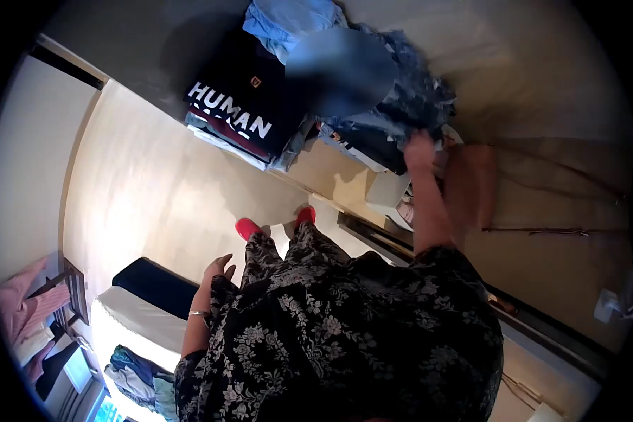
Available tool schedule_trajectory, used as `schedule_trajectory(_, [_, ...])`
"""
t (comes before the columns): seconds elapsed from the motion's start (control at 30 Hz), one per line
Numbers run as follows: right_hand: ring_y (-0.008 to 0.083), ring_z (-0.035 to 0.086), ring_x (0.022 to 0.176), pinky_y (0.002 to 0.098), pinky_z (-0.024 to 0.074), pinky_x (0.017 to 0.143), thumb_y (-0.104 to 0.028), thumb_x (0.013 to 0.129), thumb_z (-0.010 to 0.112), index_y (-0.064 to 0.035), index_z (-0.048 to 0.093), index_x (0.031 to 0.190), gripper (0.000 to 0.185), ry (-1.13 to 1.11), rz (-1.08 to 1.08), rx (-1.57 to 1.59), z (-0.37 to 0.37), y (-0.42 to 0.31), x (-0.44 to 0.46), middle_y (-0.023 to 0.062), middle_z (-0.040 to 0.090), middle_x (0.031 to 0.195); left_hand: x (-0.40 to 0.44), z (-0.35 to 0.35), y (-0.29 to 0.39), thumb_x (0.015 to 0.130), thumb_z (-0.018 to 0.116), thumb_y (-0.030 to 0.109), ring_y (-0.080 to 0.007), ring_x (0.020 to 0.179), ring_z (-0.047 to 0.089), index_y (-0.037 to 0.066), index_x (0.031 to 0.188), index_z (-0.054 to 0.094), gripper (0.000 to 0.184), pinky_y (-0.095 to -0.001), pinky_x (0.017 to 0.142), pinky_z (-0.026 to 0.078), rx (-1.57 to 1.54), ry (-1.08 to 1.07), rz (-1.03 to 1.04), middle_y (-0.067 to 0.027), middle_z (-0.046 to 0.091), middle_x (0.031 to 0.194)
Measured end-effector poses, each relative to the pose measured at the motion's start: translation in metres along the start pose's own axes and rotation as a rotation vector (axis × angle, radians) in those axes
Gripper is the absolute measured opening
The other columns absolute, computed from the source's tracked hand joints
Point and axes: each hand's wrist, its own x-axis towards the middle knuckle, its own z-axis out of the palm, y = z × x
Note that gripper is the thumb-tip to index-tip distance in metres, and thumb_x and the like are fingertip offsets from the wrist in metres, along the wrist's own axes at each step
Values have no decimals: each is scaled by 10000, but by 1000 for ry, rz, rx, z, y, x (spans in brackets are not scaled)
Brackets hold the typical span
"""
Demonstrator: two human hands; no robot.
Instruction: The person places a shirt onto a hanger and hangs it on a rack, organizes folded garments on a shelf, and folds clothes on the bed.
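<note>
The right grip (pixel 420 151) is at the near right edge of the mottled blue garment (pixel 418 95), its fingers against the pile; they are too indistinct to tell whether they are clamped on cloth or only resting there. The garment lies just beyond that grip, spreading far and to the left over other clothes. A blurred oval patch hides part of it. Directly left of the right grip, dark folded cloth (pixel 373 146) sticks out from under the garment.

The left grip (pixel 220 269) is well apart from the pile, low on the near left beside the patterned trousers (pixel 260 254). Its fingers are apart and hold nothing; a bracelet (pixel 198 313) circles the wrist.

To the left of the mottled garment is a folded stack, topped by a navy shirt (pixel 239 95) with white lettering that reads "HUMAN" and a small orange emblem. A light blue garment (pixel 295 21) lies at the far side, above the navy shirt and the mottled one.

Just right of the right grip lies a brown bag (pixel 471 186), its thin strap (pixel 563 169) running to the right. A pale container (pixel 387 195) sits to the near left of the same grip. Red shoes (pixel 247 228) show on the pale floor (pixel 144 183).
</note>
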Motion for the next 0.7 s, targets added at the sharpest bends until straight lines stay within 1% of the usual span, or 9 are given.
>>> schedule_trajectory(0.13, [362, 544, 1002, 436, 472, 849, -199, 781, 557, -102, 541, 1184, 415, -3, 115, 87, 7, -5, 2, 162, 549, 1076, 6, -4, -36, 822, 616, 222, -309, 1042, 571, 54, 1199, 538, 420, -380, 894, 457, 40, 52, -40, -175, 602, 1108])
schedule_trajectory(0.23, [366, 520, 1059, 434, 454, 902, -278, 763, 587, -109, 502, 1230, 504, -159, 44, 119, -20, -3, 7, 155, 502, 1167, 14, -16, -37, 823, 619, 218, -319, 1028, 578, 59, 1198, 541, 415, -380, 880, 467, -4, 88, -51, -179, 602, 1105])
schedule_trajectory(0.3, [364, 444, 1173, 432, 420, 953, -359, 737, 619, -117, 427, 1310, 651, -222, 60, -21, -33, -9, 10, 141, 399, 1325, 19, -28, -27, 827, 620, 208, -322, 1023, 582, 54, 1192, 545, 404, -382, 866, 476, 42, 66, -54, -183, 601, 1110])
schedule_trajectory(0.33, [364, 444, 1173, 432, 420, 953, -359, 737, 619, -117, 427, 1310, 651, -218, 61, -23, -35, -11, 7, 141, 399, 1325, 22, -31, -27, 827, 620, 208, -322, 1023, 582, 54, 1192, 545, 404, -382, 866, 476, 39, 68, -50, -183, 601, 1110])
schedule_trajectory(0.4, [350, 328, 1276, 424, 383, 996, -404, 759, 613, -118, 314, 1388, 753, -301, -10, -53, -31, -10, -7, 119, 278, 1433, 26, -38, -32, 820, 607, 227, -324, 1032, 573, 53, 1176, 555, 400, -397, 890, 460, 8, 52, -46, -183, 601, 1106])
schedule_trajectory(0.5, [337, 284, 1306, 454, 338, 1026, -436, 785, 589, -119, 237, 1422, 794, -356, -29, -42, -28, -11, -9, 113, 224, 1468, 31, -36, -56, 814, 610, 248, -329, 1027, 576, 50, 1179, 554, 419, -392, 887, 464, -6, 100, -110, -184, 607, 1093])
schedule_trajectory(0.53, [337, 284, 1306, 454, 338, 1026, -436, 785, 589, -119, 237, 1422, 794, -351, -61, -43, -34, -16, -9, 113, 224, 1468, 32, -28, -70, 822, 603, 241, -323, 1019, 584, 40, 1177, 554, 410, -390, 873, 472, -6, 156, -76, -187, 613, 1082])
schedule_trajectory(0.63, [352, 329, 1267, 455, 309, 1019, -407, 749, 636, -69, 350, 1354, 749, -303, -65, -197, -74, -44, -19, 140, 329, 1403, 21, -1, -95, 832, 593, 231, -320, 1004, 593, 30, 1174, 555, 399, -391, 859, 477, -202, 282, -193, -193, 615, 1077])
schedule_trajectory(0.7, [329, 361, 1245, 495, 316, 984, -378, 772, 628, -60, 449, 1271, 618, -26, -210, -232, -83, -67, -28, 125, 401, 1355, 11, 24, -109, 843, 580, 223, -324, 993, 599, 19, 1174, 553, 390, -388, 849, 480, -532, 327, -323, -199, 613, 1081])
